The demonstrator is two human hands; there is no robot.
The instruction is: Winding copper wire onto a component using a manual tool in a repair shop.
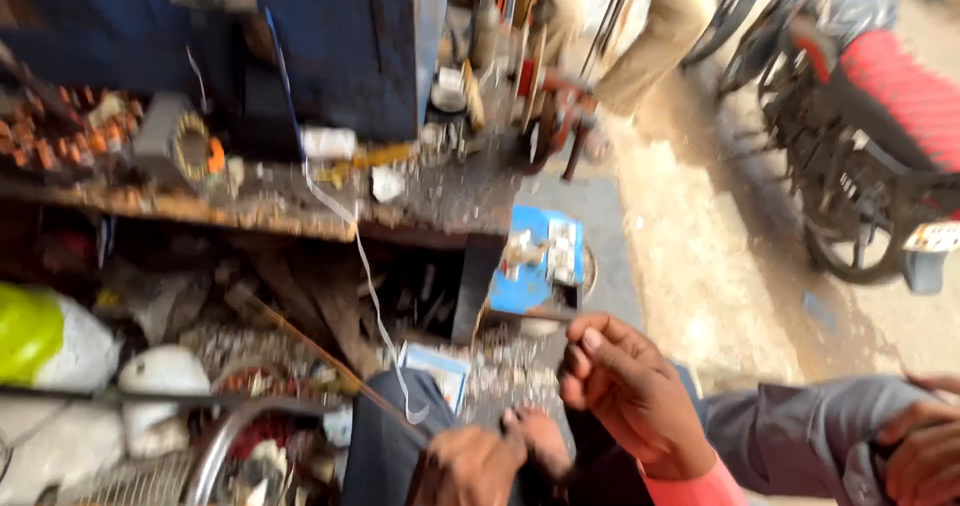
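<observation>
**Packages and labels around the hands**

A flat blue carded package with pale metal parts stands just above the right hand. A small blue-edged white box lies just above the left hand. Far right of both, a pale rectangular plate sits on the motorcycle's rear.

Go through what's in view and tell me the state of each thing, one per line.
Left hand: fingers closed on a thin brown rod.
Right hand: raised, fingers pinched on something small and dark, too blurred to name.
White strap: hanging loose off the bench edge.
Motorbike: parked, upright.
</observation>
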